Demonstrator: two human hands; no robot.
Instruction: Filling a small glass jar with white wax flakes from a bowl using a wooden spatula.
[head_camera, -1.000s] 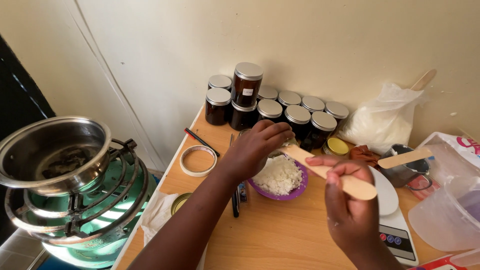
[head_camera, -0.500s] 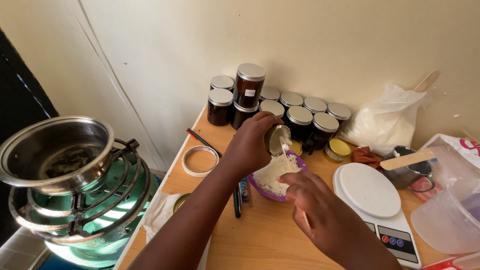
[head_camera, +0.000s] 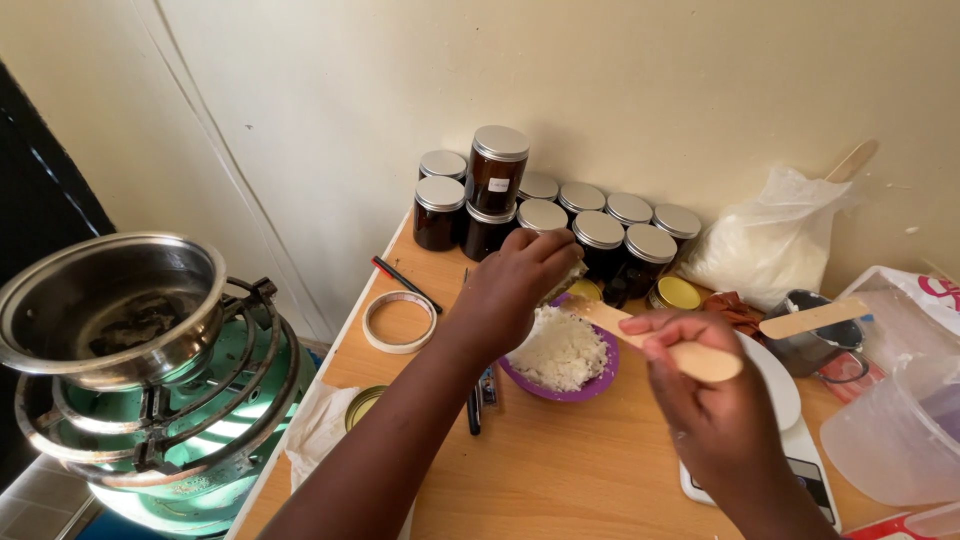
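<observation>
A wooden counter (head_camera: 560, 480) is standing against a pale wall, carrying everything. Nearest, the right hand (head_camera: 715, 420) is closing its fingers around a flat wooden stick (head_camera: 660, 343), tip pointing toward the purple bowl (head_camera: 565, 385) of white flakes. Just beyond, the left hand (head_camera: 515, 290) is gripping a small jar (head_camera: 568, 278) over the bowl's far rim. Behind them, dark lidded jars (head_camera: 600, 235) are lining the wall, beside a white plastic bag (head_camera: 775, 245).
</observation>
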